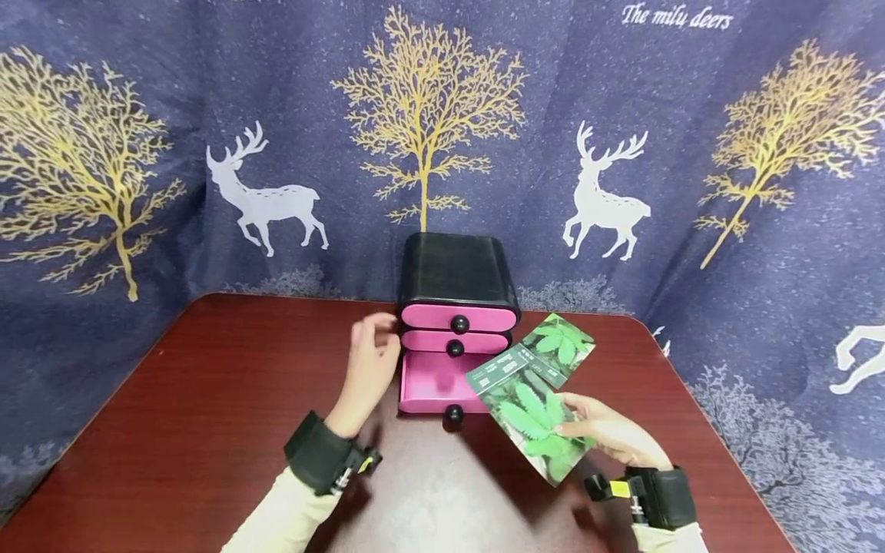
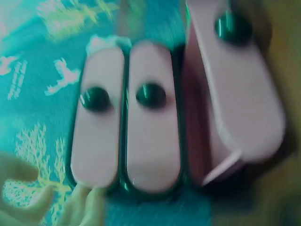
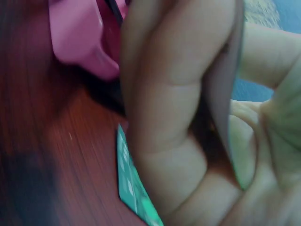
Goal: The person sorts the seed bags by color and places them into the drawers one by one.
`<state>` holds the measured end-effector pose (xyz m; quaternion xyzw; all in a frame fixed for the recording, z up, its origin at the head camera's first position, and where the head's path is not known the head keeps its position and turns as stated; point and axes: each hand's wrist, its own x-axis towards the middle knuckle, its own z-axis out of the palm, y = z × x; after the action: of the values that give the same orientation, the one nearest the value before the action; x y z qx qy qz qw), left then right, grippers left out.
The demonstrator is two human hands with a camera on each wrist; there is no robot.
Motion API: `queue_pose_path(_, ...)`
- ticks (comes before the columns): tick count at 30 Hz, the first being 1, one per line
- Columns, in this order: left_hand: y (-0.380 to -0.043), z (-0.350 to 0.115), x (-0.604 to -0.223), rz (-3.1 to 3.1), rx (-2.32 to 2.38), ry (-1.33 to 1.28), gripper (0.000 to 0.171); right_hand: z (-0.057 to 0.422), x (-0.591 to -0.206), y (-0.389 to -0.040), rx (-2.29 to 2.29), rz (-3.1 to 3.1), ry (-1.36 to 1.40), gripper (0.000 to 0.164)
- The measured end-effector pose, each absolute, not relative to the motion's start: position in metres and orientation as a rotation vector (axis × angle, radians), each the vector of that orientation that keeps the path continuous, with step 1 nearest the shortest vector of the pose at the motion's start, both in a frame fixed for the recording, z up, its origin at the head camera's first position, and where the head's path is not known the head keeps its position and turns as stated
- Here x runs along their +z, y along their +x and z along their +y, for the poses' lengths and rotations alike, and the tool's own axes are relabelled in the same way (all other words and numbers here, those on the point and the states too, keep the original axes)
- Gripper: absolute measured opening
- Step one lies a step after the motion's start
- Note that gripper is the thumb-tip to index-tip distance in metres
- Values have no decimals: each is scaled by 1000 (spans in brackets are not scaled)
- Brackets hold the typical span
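A small black drawer cabinet [image 1: 456, 265] with pink drawers and round black knobs stands at the back of the table. Its bottom drawer [image 1: 435, 380] is pulled out, and the bare pink inside shows. Beside the cabinet's left side is my left hand [image 1: 373, 357], its fingers loosely bent and the fingertips right at the top drawer's end [image 2: 94, 155]. My right hand [image 1: 604, 430] pinches a flat green packet [image 1: 528, 415] printed with a leaf, thumb on the front. The packet's top corner overlaps the open drawer in the head view. In the right wrist view the packet shows edge-on.
A second leaf-printed green packet [image 1: 560, 346] lies right of the cabinet, partly behind the held one. The reddish-brown table [image 1: 207, 415] runs back to a dark blue cloth [image 1: 297, 77] printed with deer and trees.
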<state>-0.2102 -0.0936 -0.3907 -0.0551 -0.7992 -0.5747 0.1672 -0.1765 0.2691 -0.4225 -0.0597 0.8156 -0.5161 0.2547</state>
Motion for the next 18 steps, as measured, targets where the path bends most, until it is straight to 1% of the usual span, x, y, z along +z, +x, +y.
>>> queue_pose_path(2,-201,-96,-392,-2427,-1785,-210,23,260,-420,-179,-1385,2211,-190,75)
queue_pose_path(4,-195,-97,-396,-2546,-1950,-305,25,251,-420,-183,-1427,2153,-259,72)
queue_pose_path(6,-190,-97,-399,-2575,-2165,-399,30,244,-418,-187,-1420,2149,-276,69)
queue_pose_path(10,-182,-91,-409,-2538,-2546,-552,43,229,-419,-192,-1573,1761,-375,52)
queue_pose_path(12,-179,-86,-414,-2528,-2686,-615,49,223,-420,-194,-1577,1715,-386,49)
queue_pose_path(14,-175,-80,-419,-2523,-2768,-660,53,218,-420,-194,-1527,1835,-372,52)
queue_pose_path(18,-170,-70,-427,-2456,-2873,-686,53,208,-421,-192,-1292,2244,-185,72)
